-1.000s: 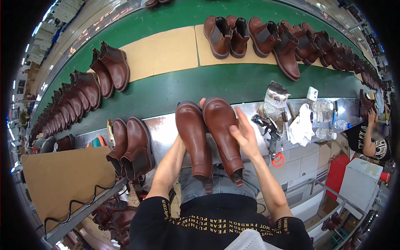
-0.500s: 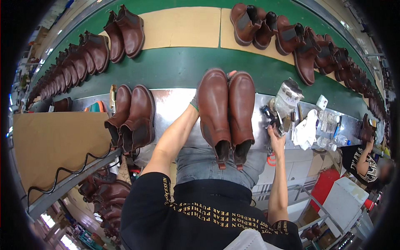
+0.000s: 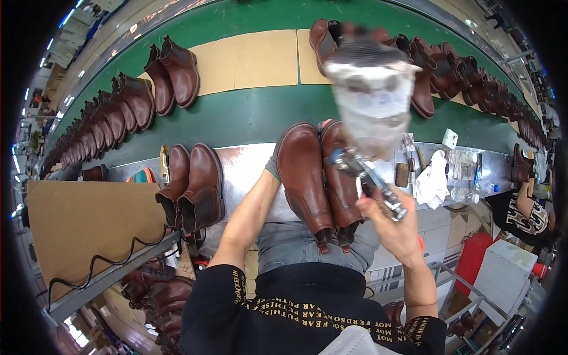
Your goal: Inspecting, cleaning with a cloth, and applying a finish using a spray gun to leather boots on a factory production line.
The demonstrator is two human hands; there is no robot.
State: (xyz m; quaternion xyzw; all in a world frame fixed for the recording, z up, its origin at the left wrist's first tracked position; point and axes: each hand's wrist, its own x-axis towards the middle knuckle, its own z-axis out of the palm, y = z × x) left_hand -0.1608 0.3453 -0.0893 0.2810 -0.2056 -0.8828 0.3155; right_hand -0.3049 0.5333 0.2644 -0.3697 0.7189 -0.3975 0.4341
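My left hand (image 3: pixel 273 168), with a grey-green glove at the wrist, holds up a pair of brown leather ankle boots (image 3: pixel 302 171) from behind. Most of that hand is hidden by the boots; a fingertip shows between the toes. The toes point away from me and the openings face my lap. In my right hand (image 3: pixel 395 229) is a metal spray gun (image 3: pixel 374 184), its nozzle end over the right boot. Its cup (image 3: pixel 376 109), wrapped in whitish material with a dark top, is blurred and blocks part of the boots behind.
Another boot pair (image 3: pixel 200 177) stands to the left beside a cardboard sheet (image 3: pixel 89 231) with a black cable. Rows of boots line the green bench (image 3: pixel 248 115). White cloth (image 3: pixel 433 180), plastic bottles (image 3: pixel 464 194) and a brush (image 3: pixel 402 174) lie right. A co-worker (image 3: pixel 523 219) is at far right.
My right hand has lifted the spray gun off the metal surface and brought it left and up over the right boot. The boots in my left hand appear slightly lower and a little tilted.
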